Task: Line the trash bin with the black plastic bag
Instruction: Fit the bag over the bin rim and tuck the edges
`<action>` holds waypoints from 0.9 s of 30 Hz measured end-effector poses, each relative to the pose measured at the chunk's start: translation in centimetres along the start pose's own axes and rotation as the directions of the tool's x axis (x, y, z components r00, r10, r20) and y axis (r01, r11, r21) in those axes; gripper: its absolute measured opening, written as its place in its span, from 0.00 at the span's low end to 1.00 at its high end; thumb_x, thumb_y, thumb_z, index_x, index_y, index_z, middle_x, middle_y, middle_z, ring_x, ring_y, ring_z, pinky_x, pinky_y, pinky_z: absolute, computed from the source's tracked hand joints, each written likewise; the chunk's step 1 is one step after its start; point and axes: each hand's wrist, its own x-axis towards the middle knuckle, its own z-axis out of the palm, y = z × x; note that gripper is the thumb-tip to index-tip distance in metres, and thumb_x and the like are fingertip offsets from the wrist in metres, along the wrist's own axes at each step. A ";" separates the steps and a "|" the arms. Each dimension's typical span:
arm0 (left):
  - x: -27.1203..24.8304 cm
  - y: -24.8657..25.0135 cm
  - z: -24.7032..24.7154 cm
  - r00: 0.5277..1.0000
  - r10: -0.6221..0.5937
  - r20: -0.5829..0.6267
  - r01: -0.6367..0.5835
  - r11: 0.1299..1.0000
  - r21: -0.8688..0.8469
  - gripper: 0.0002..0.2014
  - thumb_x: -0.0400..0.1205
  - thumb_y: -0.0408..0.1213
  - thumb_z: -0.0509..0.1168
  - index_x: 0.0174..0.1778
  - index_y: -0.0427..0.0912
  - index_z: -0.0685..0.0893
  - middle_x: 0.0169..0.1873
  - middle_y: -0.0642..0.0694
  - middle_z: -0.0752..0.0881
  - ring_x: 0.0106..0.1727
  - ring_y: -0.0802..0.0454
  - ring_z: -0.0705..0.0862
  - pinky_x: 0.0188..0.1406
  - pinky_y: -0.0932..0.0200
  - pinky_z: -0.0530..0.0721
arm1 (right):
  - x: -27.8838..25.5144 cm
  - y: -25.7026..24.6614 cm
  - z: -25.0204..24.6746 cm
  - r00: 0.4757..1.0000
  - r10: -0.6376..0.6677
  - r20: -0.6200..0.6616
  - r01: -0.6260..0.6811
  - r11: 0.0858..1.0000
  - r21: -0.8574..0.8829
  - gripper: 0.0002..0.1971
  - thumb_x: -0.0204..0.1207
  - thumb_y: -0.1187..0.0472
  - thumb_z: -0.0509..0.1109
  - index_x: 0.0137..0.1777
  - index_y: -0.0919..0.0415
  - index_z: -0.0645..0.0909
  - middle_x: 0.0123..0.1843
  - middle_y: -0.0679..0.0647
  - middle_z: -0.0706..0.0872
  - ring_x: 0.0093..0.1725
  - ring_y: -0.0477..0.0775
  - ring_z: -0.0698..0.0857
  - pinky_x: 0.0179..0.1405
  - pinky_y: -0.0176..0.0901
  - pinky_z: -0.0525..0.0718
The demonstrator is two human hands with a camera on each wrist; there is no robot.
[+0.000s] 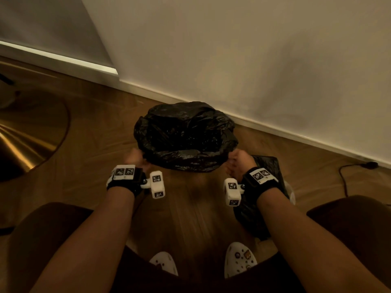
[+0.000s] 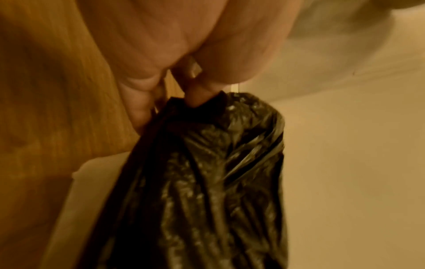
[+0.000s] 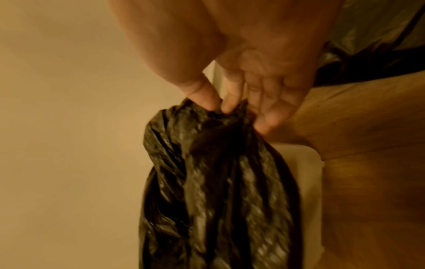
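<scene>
Both forearms reach forward over the knees; the left hand (image 1: 135, 158) and right hand (image 1: 238, 160) each pinch the near edge of the black plastic bag (image 1: 186, 136), fingers curled into the film. Pulling unevenly could likely tear the thin plastic or drag one side off the rim. Crinkled and glossy, the bag drapes over the trash bin, hiding it, on the wooden floor (image 1: 101, 132) near the wall (image 1: 254, 60).

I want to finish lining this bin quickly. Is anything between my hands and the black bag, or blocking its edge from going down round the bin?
Nothing visible. The left hand and right hand already pinch the black bag at its mouth, one on each side. The bin itself is hidden under the plastic. A second black bag lies beside the right wrist, off to the side.
</scene>
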 end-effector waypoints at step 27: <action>-3.2 0.6 0.0 0.941 -0.217 0.261 -0.039 0.695 0.718 0.27 0.79 0.26 0.61 0.76 0.37 0.72 0.71 0.35 0.78 0.69 0.32 0.78 0.62 0.43 0.82 | 0.0 -3.2 -2.3 0.957 0.093 0.275 0.121 0.733 -0.670 0.33 0.81 0.29 0.49 0.77 0.47 0.74 0.77 0.52 0.77 0.75 0.57 0.76 0.73 0.53 0.76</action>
